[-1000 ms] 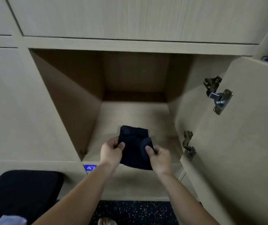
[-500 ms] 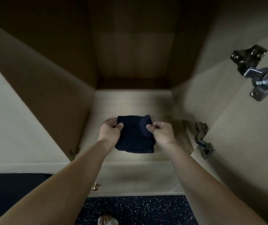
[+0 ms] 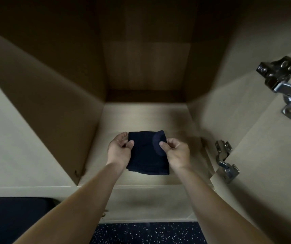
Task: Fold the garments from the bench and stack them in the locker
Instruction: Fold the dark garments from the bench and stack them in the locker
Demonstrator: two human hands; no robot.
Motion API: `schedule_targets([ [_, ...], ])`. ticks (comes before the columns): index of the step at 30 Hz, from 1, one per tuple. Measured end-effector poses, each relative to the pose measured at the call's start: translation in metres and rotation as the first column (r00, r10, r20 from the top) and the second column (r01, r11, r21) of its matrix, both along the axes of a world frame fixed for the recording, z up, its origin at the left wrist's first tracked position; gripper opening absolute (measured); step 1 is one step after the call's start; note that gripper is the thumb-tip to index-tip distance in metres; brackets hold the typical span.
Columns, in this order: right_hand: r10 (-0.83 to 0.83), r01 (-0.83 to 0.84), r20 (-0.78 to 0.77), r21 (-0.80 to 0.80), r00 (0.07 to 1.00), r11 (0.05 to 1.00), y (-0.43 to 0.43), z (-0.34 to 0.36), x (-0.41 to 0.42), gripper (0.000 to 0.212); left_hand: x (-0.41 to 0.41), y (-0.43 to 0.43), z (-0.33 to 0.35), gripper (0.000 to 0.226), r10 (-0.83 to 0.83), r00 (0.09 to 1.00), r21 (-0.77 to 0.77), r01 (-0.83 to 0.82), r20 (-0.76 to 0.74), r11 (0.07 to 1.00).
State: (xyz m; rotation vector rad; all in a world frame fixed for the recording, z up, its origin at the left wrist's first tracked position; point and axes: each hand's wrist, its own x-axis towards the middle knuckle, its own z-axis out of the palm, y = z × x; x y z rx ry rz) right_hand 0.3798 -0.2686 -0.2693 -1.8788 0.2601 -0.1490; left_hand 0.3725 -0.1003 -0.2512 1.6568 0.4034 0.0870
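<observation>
Looking down into an open wooden locker [image 3: 141,117], pale on the floor, shadowed toward the back wall. To the right, swung wide, its door [image 3: 273,164], with an upper hinge [image 3: 282,81] and a lower hinge [image 3: 225,161] of bright metal where door meets side wall; lower hinge near the right hand but apart from it. At lower left, below the locker front, a dark padded table [image 3: 12,219], cut off by the frame edge. Along the bottom, between the two forearms, a strip of dark speckled floor [image 3: 146,233]. Crossing the locker's front lip, both bare forearms, hiding parts of it. Over the front part of the locker floor, a folded dark navy garment [image 3: 147,154], roughly square, a rounded flap at its upper right corner; resting there or held just above, impossible to tell. Pinched at its left edge by the left hand [image 3: 119,152], thumb on top, fingers curled beneath. Pinched at its right edge by the right hand [image 3: 177,154], thumb pressed on the rounded flap, other fingers curled under. Both side edges of the garment partly hidden by the hands
</observation>
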Motion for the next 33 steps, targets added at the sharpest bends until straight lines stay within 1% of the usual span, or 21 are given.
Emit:
schedule_targets([
  [2, -0.010, 0.011, 0.002, -0.008, 1.000, 1.000, 0.002, 0.001, 0.000, 0.009, -0.001, 0.001, 0.001, 0.045, -0.012, 1.000, -0.001, 0.012, 0.000, 1.000],
  [4, -0.020, 0.019, -0.008, -0.071, 1.000, 0.997, 0.003, 0.005, -0.003, 0.009, -0.003, 0.000, 0.002, 0.049, -0.062, 0.998, 0.042, 0.062, 0.005, 0.997],
  [6, -0.029, 0.024, -0.020, -0.219, 0.999, 0.975, 0.001, 0.012, -0.009, 0.029, -0.005, 0.000, 0.003, 0.050, -0.123, 0.992, 0.140, 0.120, 0.017, 0.983],
  [7, -0.023, 0.025, 0.007, -0.320, 1.000, 0.947, 0.000, 0.015, -0.012, 0.035, -0.007, 0.000, 0.003, 0.048, -0.145, 0.989, 0.231, 0.133, 0.036, 0.964],
  [8, 0.003, 0.023, 0.058, -0.433, 0.998, 0.901, -0.001, 0.018, -0.015, 0.038, -0.010, 0.000, 0.004, 0.045, -0.168, 0.983, 0.371, 0.130, 0.072, 0.919],
  [9, 0.057, 0.011, 0.109, -0.542, 0.992, 0.840, -0.001, 0.022, -0.018, 0.040, -0.014, 0.001, 0.006, 0.045, -0.210, 0.971, 0.535, 0.116, 0.118, 0.837],
  [10, 0.136, -0.010, 0.148, -0.638, 0.980, 0.770, 0.000, 0.024, -0.020, 0.042, -0.017, 0.001, 0.007, 0.045, -0.281, 0.947, 0.681, 0.106, 0.153, 0.725],
  [11, 0.228, -0.056, 0.151, -0.707, 0.962, 0.705, 0.003, 0.025, -0.020, 0.045, -0.019, 0.001, 0.007, 0.046, -0.369, 0.917, 0.777, 0.118, 0.154, 0.619],
  [12, 0.315, -0.129, 0.109, -0.753, 0.943, 0.645, 0.005, 0.026, -0.020, 0.048, -0.019, 0.001, 0.007, 0.048, -0.454, 0.884, 0.834, 0.164, 0.113, 0.526],
  [14, 0.430, -0.296, -0.049, -0.796, 0.901, 0.528, 0.012, 0.023, -0.018, 0.056, -0.018, 0.001, 0.001, 0.053, -0.555, 0.830, 0.875, 0.309, -0.056, 0.372],
  [15, 0.451, -0.373, -0.142, -0.795, 0.881, 0.478, 0.014, 0.020, -0.018, 0.058, -0.016, 0.002, -0.004, 0.056, -0.568, 0.810, 0.868, 0.381, -0.146, 0.319],
  [16, 0.453, -0.427, -0.213, -0.786, 0.866, 0.447, 0.016, 0.015, -0.018, 0.060, -0.015, 0.003, -0.008, 0.058, -0.575, 0.792, 0.854, 0.432, -0.205, 0.290],
  [17, 0.442, -0.450, -0.251, -0.779, 0.861, 0.437, 0.018, 0.010, -0.019, 0.061, -0.014, 0.004, -0.012, 0.061, -0.584, 0.777, 0.840, 0.463, -0.232, 0.282],
  [19, 0.413, -0.441, -0.254, -0.772, 0.874, 0.457, 0.018, 0.000, -0.020, 0.062, -0.012, 0.005, -0.020, 0.070, -0.605, 0.767, 0.827, 0.473, -0.215, 0.305],
  [22, 0.397, -0.421, -0.238, -0.771, 0.887, 0.478, 0.019, -0.006, -0.021, 0.064, -0.012, 0.009, -0.032, 0.105, -0.616, 0.775, 0.814, 0.444, -0.139, 0.374],
  [23, 0.394, -0.417, -0.236, -0.775, 0.888, 0.474, 0.019, -0.007, -0.021, 0.065, -0.012, 0.010, -0.033, 0.107, -0.614, 0.779, 0.811, 0.440, -0.131, 0.386],
  [24, 0.391, -0.418, -0.242, -0.777, 0.888, 0.471, 0.020, -0.006, -0.021, 0.066, -0.012, 0.010, -0.033, 0.101, -0.611, 0.781, 0.809, 0.440, -0.130, 0.390],
  [27, 0.382, -0.458, -0.293, -0.751, 0.876, 0.475, 0.022, 0.002, -0.022, 0.064, -0.018, 0.009, -0.021, 0.070, -0.588, 0.792, 0.792, 0.463, -0.166, 0.399],
  [30, 0.355, -0.454, -0.306, -0.747, 0.883, 0.485, 0.024, 0.022, -0.027, 0.062, -0.034, 0.015, 0.000, 0.062, -0.528, 0.836, 0.750, 0.442, -0.147, 0.492],
  [31, 0.338, -0.417, -0.276, -0.773, 0.900, 0.479, 0.025, 0.030, -0.030, 0.061, -0.041, 0.018, 0.008, 0.061, -0.509, 0.850, 0.743, 0.428, -0.138, 0.514],
  [33, 0.309, -0.320, -0.186, -0.823, 0.932, 0.469, 0.029, 0.050, -0.040, 0.057, -0.058, 0.026, 0.028, 0.060, -0.479, 0.869, 0.757, 0.396, -0.126, 0.519],
])
